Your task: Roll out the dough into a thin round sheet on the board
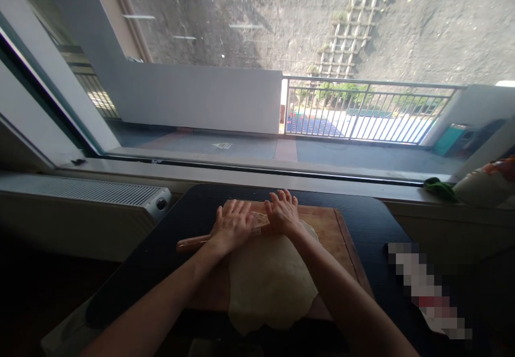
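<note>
A wide, thin sheet of pale dough (273, 279) lies on a wooden board (336, 239), and its near edge hangs past the board's front. Across the far part of the dough rests a wooden rolling pin (193, 243), its left end sticking out beyond the board. My left hand (233, 224) lies flat on the pin with fingers stretched forward. Beside it, my right hand (283, 211) presses down palm first, fingers spread. Neither hand wraps around the pin. The pin's right end is hidden behind my right hand and forearm.
The board sits on a dark table (378, 220) below a large window. A white radiator (92, 190) stands at the left. A blurred-out packet (426, 290) lies at the table's right edge. On the sill at right is a green cloth-like item (440, 188).
</note>
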### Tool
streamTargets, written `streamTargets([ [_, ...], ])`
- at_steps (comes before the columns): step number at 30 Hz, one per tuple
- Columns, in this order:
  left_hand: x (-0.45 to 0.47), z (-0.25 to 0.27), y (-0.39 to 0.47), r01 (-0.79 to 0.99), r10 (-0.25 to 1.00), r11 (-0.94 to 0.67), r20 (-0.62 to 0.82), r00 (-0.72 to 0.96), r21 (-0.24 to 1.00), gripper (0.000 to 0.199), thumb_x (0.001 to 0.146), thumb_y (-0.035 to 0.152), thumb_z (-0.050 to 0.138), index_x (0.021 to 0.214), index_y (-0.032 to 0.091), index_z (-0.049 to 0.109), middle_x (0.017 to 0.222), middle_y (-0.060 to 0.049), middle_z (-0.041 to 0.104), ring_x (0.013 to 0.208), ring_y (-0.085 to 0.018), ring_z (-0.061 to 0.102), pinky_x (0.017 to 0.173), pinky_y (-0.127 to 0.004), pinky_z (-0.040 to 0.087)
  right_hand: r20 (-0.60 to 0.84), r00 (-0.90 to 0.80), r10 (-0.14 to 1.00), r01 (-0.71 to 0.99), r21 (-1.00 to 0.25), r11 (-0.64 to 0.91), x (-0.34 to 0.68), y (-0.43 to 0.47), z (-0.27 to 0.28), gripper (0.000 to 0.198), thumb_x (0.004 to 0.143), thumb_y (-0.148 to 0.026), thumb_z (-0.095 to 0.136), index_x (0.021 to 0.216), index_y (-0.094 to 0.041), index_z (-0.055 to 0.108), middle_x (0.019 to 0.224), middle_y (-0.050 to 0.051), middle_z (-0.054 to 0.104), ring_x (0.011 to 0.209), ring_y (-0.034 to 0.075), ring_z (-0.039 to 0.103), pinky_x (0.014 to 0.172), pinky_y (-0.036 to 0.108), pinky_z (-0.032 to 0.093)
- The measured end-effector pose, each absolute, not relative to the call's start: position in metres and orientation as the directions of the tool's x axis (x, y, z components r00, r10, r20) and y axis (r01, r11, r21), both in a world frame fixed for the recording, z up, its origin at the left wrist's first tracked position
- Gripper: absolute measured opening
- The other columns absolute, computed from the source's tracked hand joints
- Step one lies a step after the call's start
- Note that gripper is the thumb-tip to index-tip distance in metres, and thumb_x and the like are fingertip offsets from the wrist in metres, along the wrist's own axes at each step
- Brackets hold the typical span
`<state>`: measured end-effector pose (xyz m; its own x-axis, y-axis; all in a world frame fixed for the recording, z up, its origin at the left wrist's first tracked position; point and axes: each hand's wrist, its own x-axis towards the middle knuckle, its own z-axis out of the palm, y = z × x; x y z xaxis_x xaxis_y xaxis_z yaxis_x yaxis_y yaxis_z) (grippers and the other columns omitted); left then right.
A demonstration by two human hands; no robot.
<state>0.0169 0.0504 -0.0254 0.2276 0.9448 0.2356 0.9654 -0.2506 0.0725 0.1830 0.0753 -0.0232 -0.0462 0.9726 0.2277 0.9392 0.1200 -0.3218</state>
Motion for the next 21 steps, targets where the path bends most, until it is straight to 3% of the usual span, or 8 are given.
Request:
streamTargets([
  [8,0.017,-0.029,0.024,0.936,0.908,-0.348,0.267,0.322,0.054,0.047,0.091,0.039,0.029,0.133,0.025,0.044,0.139,-0.006,0.045,0.133,-0.028,0.029,0.107,-0.054,0.017,0.367,-0.131,0.921,0.93,-0.277,0.243,0.189,0.044,-0.038,0.038,0.09,-0.039,0.036,0.122,-0.026,0.052,0.135,0.006,0.043,0.133,0.025,0.02,0.107,0.044,0.014],
  [14,0.017,-0.03,0.056,0.96,0.947,-0.272,0.197,0.254,0.066,0.051,0.092,0.041,0.023,0.133,0.02,0.043,0.142,-0.009,0.039,0.134,-0.03,0.026,0.103,-0.059,0.02,0.258,-0.022,0.966,0.935,-0.338,0.112,0.184,0.072,-0.028,0.039,0.09,-0.04,0.036,0.121,-0.023,0.052,0.133,0.01,0.044,0.131,0.027,0.024,0.103,0.047,0.02],
  [21,0.016,-0.035,0.031,0.935,0.914,-0.353,0.227,0.336,0.04,0.049,0.092,0.039,0.024,0.135,0.022,0.041,0.142,-0.007,0.04,0.135,-0.028,0.025,0.107,-0.054,0.015,0.39,-0.136,0.911,0.926,-0.276,0.256,0.19,0.041,-0.037,0.037,0.091,-0.04,0.035,0.12,-0.026,0.053,0.133,0.005,0.044,0.133,0.024,0.02,0.107,0.042,0.013],
])
